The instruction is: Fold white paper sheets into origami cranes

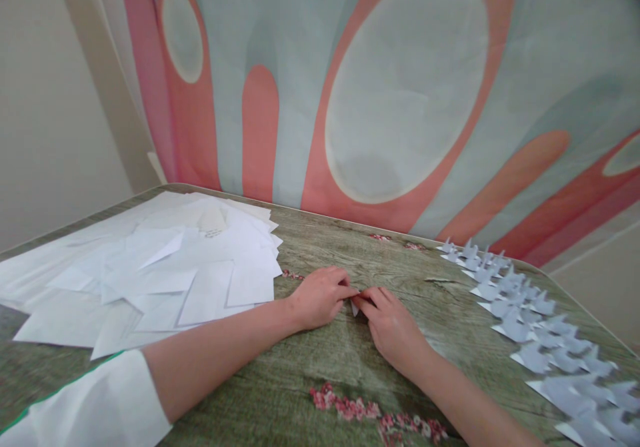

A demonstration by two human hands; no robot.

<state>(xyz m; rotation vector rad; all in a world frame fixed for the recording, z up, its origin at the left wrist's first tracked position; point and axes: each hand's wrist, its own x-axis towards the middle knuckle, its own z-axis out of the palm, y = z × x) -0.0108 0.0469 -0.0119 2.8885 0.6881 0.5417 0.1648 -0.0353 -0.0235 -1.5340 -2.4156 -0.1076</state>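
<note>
The wood-grain counter [280,380], printed with pink blossoms [350,408], bears white paper sheets [165,267] at left and folded paper cranes [515,323] at right.

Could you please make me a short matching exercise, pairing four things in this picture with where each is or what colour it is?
Column one
1. Small paper piece
2. Loose white sheets
3. Folded paper figures
4. Printed flowers

Column two
A. Spread in an overlapping heap on the left of the table
B. Pink and red
C. At the fingertips of the left hand and right hand
D. Grouped along the table's right side

Right pairs: 1-C, 2-A, 3-D, 4-B
</note>
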